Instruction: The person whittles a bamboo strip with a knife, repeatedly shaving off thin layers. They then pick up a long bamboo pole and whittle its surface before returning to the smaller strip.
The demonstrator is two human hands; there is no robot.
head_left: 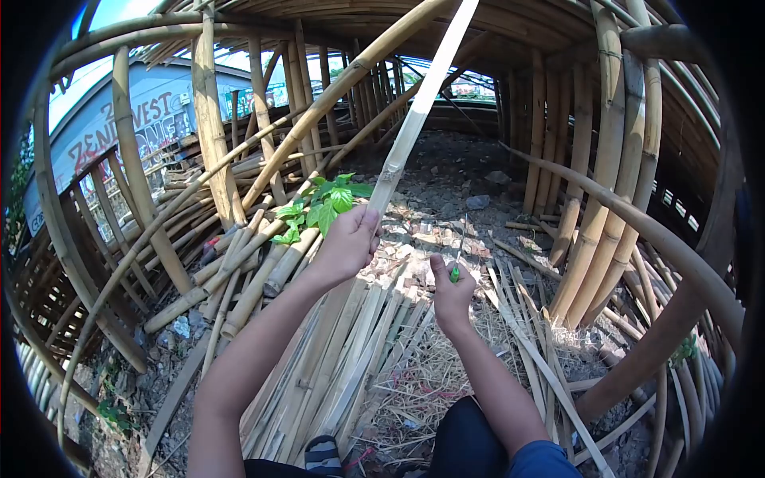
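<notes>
My left hand point(351, 245) is closed around the lower end of a long split bamboo strip point(414, 119). The strip slants up and away to the top of the view, with a node a little above my fingers. In my right hand point(453, 296), held lower and to the right, is a knife with a green handle point(454, 274); its thin blade points up and away from me. The blade is apart from the strip. Below my hands, many split bamboo strips point(351, 342) lie side by side on the ground, next to pale shavings point(430, 374).
A leafy green plant point(327, 203) grows beside stacked bamboo poles point(263, 279) on the left. Upright bamboo posts point(594, 255) stand at the right, and a slanting pole point(343, 99) crosses overhead. More strips point(526, 334) lie near my right forearm. Stony ground point(446, 167) stretches ahead under the bamboo roof.
</notes>
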